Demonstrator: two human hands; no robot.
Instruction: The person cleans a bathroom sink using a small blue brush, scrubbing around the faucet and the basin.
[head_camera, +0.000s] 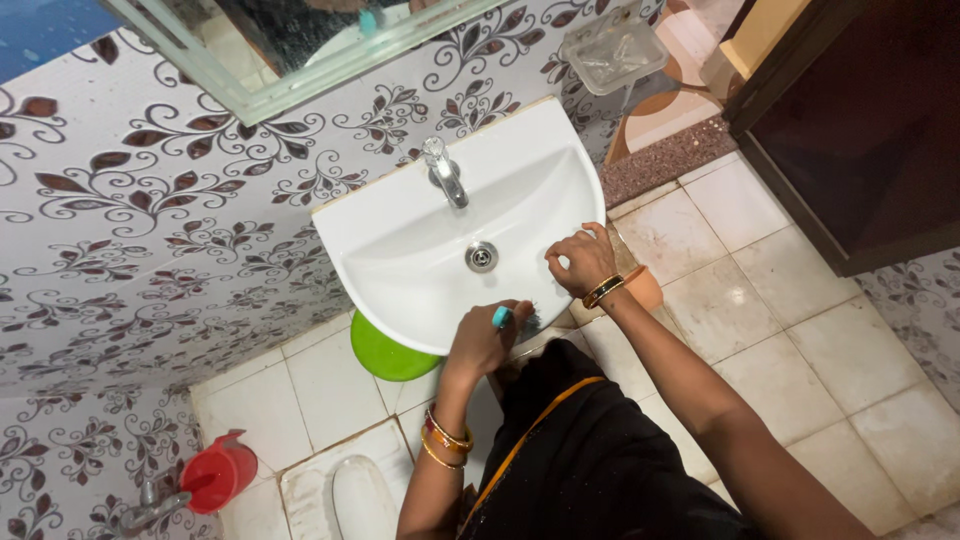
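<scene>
Looking down at one white wash basin (520, 170) in the centre of the frame, fixed to a flowered wall. Holding nothing inside except one round metal drain (481, 256) at its bottom; water in the bowl not possible to tell. Standing at the back rim, one chrome tap (445, 172).

Gripping one small brush with a turquoise handle (502, 317) at the lower front rim of the basin, just below centre of the frame: left hand (485, 340), fingers closed around the handle, dark bristles touching the rim. Resting on the lower right rim of the basin: right hand (583, 260), fingers bent and apart, holding nothing, only touching the porcelain.

Hanging on the wall at the upper right, one clear soap dish (612, 52), contents not possible to tell. Showing under the basin, one green bucket (385, 355), mostly hidden, inside not visible. Peeking out beside the right wrist, one orange container (646, 290), mostly hidden. Sitting in the lower left corner, one red mug (215, 472) beside one wall tap (152, 507). Showing at the top left, one mirror (300, 40).
</scene>
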